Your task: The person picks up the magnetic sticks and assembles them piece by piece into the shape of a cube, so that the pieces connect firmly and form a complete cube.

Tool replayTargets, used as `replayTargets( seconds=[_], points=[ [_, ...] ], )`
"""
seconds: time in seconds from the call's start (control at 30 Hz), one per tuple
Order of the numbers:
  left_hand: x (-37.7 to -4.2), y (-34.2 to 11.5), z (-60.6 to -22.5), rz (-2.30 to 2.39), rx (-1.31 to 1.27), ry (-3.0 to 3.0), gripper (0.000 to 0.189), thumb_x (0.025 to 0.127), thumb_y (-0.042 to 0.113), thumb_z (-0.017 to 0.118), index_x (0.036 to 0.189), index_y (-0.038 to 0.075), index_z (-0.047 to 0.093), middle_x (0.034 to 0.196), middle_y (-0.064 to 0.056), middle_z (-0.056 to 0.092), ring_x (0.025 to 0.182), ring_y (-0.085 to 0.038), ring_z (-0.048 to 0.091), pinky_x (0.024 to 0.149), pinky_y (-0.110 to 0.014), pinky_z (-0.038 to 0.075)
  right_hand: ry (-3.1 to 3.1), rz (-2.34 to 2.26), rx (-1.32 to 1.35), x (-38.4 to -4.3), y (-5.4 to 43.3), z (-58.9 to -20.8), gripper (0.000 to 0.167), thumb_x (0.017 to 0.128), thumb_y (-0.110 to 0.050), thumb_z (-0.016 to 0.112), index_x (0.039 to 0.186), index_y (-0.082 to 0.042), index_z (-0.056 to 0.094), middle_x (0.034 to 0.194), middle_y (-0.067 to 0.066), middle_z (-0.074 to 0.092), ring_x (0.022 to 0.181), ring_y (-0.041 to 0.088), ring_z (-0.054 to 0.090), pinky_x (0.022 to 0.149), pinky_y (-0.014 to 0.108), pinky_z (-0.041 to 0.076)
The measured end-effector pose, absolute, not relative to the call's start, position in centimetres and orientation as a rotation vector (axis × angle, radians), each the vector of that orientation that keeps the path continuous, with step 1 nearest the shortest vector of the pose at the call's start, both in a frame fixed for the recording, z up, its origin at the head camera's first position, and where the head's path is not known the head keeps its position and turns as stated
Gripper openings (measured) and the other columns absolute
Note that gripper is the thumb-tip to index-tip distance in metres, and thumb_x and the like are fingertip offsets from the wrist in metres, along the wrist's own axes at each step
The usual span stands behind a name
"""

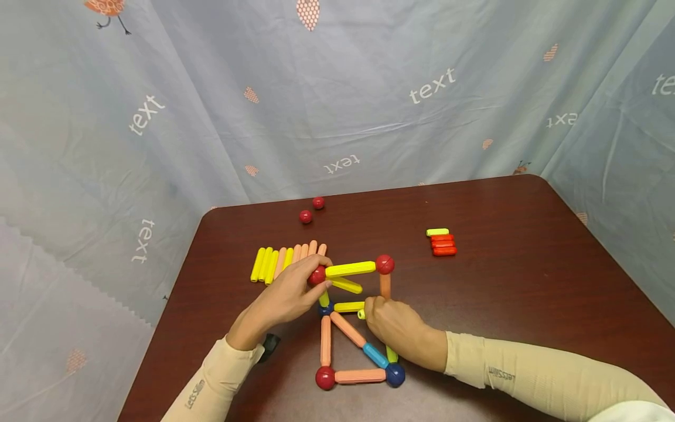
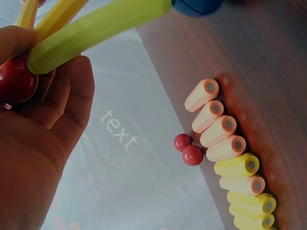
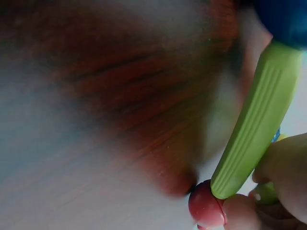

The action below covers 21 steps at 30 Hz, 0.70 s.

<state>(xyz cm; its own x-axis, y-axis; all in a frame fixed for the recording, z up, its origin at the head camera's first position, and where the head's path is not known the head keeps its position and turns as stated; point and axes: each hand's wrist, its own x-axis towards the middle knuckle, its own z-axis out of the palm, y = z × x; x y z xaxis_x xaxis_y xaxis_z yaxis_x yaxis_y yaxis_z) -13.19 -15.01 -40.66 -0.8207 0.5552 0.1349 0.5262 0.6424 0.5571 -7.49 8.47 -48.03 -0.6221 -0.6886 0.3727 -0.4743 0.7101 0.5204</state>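
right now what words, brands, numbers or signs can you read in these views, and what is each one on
"text": printed repeatedly on the curtain, some upside down.
"te": the same curtain, cut off at the head view's right edge.
"Let's Slim": left sleeve, small.
"Let's Slim": right sleeve, small.
No lettering I can make out on the rods or balls.

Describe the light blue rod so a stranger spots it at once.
On the brown table is a rod-and-ball frame. In the head view, find the dark blue ball at its lower right. The light blue rod slants up-left from it, set apart by colour from the peach rod continuing its line.
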Motion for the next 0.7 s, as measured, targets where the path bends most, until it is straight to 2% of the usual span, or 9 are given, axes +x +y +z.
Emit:
replayTargets(
  seconds=[0.13, 0.27, 0.37, 0.43, 0.57, 0.7],
  points=[
    [-13.2, -15.0, -40.7, 0.918, 0.937, 2.811, 0.034, 0.094, 0.015, 0.074, 0.123, 0.012, 0.058, 0.105, -0.001, 0.064, 0.088, -0.013, 0.059, 0.075, -0.024, 0.055, -2.432, -0.386, 0.963, -7.4, 8.8, -47.2, 0.024, 0.091, -0.019, 0.076, 0.080, -0.010, 0.056, 0.062, -0.002, 0.050, 0.047, 0.004, 0.047, 0.039, 0.017, 0.040],
    [-13.2, -15.0, -40.7, 0.922, 0.943, 2.803, 0.033, 0.094, 0.016, 0.074, 0.122, 0.012, 0.058, 0.104, 0.000, 0.064, 0.087, -0.012, 0.058, 0.074, -0.023, 0.054, -2.613, -0.153, 1.132, -7.4, 9.4, -45.8, 0.019, 0.093, -0.023, 0.076, 0.094, -0.006, 0.066, 0.077, 0.001, 0.063, 0.060, 0.006, 0.058, 0.050, 0.019, 0.051],
    [-13.3, -15.0, -40.8, 0.923, 0.953, 2.797, 0.032, 0.094, 0.016, 0.074, 0.122, 0.013, 0.058, 0.103, 0.000, 0.063, 0.087, -0.012, 0.057, 0.073, -0.022, 0.053, -2.733, 0.056, 1.239, -7.6, 10.0, -44.8, 0.034, 0.094, -0.033, 0.073, 0.114, -0.006, 0.071, 0.091, 0.004, 0.069, 0.069, 0.009, 0.065, 0.060, 0.021, 0.057],
    [-13.3, -15.0, -40.8, 0.919, 0.958, 2.798, 0.032, 0.094, 0.015, 0.073, 0.122, 0.013, 0.058, 0.103, 0.000, 0.063, 0.086, -0.012, 0.058, 0.073, -0.024, 0.054, -2.777, 0.206, 1.261, -7.8, 10.4, -44.5, 0.042, 0.095, -0.039, 0.070, 0.122, -0.007, 0.070, 0.094, 0.003, 0.069, 0.067, 0.008, 0.064, 0.060, 0.019, 0.055],
    [-13.3, -15.0, -40.8, 0.919, 0.950, 2.802, 0.033, 0.094, 0.014, 0.074, 0.122, 0.013, 0.057, 0.103, -0.001, 0.063, 0.086, -0.012, 0.058, 0.073, -0.028, 0.056, -2.753, 0.477, 1.208, -8.1, 11.0, -44.3, 0.034, 0.091, -0.034, 0.077, 0.114, -0.010, 0.074, 0.089, -0.001, 0.064, 0.060, 0.002, 0.055, 0.056, 0.011, 0.047],
    [-13.3, -15.0, -40.7, 0.919, 0.938, 2.802, 0.033, 0.094, 0.014, 0.074, 0.122, 0.013, 0.058, 0.104, -0.001, 0.064, 0.086, -0.013, 0.058, 0.074, -0.026, 0.055, -2.672, 0.642, 1.129, -8.5, 11.0, -44.8, 0.026, 0.085, -0.020, 0.084, 0.105, -0.007, 0.075, 0.089, 0.000, 0.062, 0.066, 0.003, 0.058, 0.058, 0.010, 0.046]
  ],
)
